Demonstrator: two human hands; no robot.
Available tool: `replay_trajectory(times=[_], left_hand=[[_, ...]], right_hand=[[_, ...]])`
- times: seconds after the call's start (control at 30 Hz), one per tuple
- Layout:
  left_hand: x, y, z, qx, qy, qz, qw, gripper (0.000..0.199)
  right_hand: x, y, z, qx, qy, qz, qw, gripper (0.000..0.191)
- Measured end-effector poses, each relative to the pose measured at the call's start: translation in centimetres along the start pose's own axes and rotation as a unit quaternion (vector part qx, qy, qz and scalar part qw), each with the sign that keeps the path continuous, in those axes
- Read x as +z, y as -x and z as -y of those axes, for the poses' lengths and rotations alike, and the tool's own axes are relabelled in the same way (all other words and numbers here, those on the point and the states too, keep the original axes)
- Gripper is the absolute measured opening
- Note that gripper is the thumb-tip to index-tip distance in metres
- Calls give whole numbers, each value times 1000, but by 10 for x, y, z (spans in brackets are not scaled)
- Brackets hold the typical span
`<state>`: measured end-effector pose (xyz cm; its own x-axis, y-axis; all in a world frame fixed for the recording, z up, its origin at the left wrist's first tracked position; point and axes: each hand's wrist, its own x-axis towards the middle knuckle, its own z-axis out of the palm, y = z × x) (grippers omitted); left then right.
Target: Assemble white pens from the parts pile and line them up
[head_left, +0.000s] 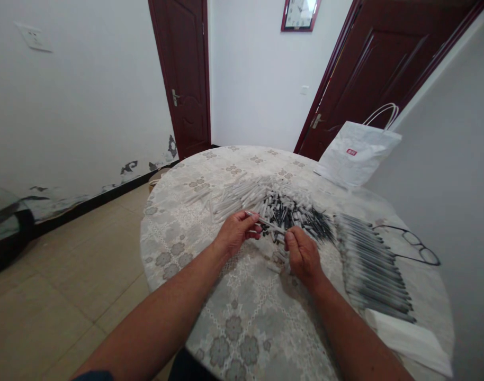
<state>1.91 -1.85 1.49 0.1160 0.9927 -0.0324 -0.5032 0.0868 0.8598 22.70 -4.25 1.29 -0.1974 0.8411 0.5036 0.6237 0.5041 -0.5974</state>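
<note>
My left hand (239,230) pinches one end of a thin pale pen-like stick (268,223). The other end is in the closed fingers of my right hand (303,254), so the stick spans the gap between both hands. Just beyond them lies a heap of white tubes (245,194), with black slim pieces (284,211) mixed in towards its right side. A few small pale pieces rest on the cloth beside my right hand. To the right, many dark-and-clear pens (375,264) lie side by side in a long row.
The round table (226,296) has a patterned cloth. Eyeglasses (419,246) lie right of the pen row, and a white packet (411,338) lies below it. A white paper bag (357,153) stands at the back right, near the wall.
</note>
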Motion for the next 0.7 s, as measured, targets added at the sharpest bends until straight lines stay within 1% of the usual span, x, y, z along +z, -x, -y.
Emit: replay_trajectory(times=[0.17, 0.3, 0.4, 0.47, 0.53, 0.6, 0.67, 0.7], left_hand=[[-1, -1, 1, 5, -9, -7, 1000, 37], [0, 0, 2, 7, -24, -12, 1000, 39], [1, 0, 1, 16, -43, -16, 999, 39], [1, 0, 1, 20, -57, -15, 998, 39], [1, 0, 0, 25, -80, -12, 996, 40], [1, 0, 0, 36, -120, -8, 992, 40], [1, 1, 0, 52, -192, 2, 980, 39], [1, 2, 0, 64, -242, 10, 968, 37]], right_hand=[[-1, -1, 1, 44, -68, 5, 997, 38], [1, -2, -3, 73, -124, 19, 989, 42], [4, -3, -8, 86, -147, 23, 985, 41], [6, -4, -10, 94, -162, 18, 982, 35], [7, -4, -11, 93, -159, 15, 983, 30], [5, -5, -10, 76, -129, 27, 988, 29], [0, -7, -11, 52, -82, 33, 995, 27], [-4, -8, -12, 45, -60, 21, 997, 27]])
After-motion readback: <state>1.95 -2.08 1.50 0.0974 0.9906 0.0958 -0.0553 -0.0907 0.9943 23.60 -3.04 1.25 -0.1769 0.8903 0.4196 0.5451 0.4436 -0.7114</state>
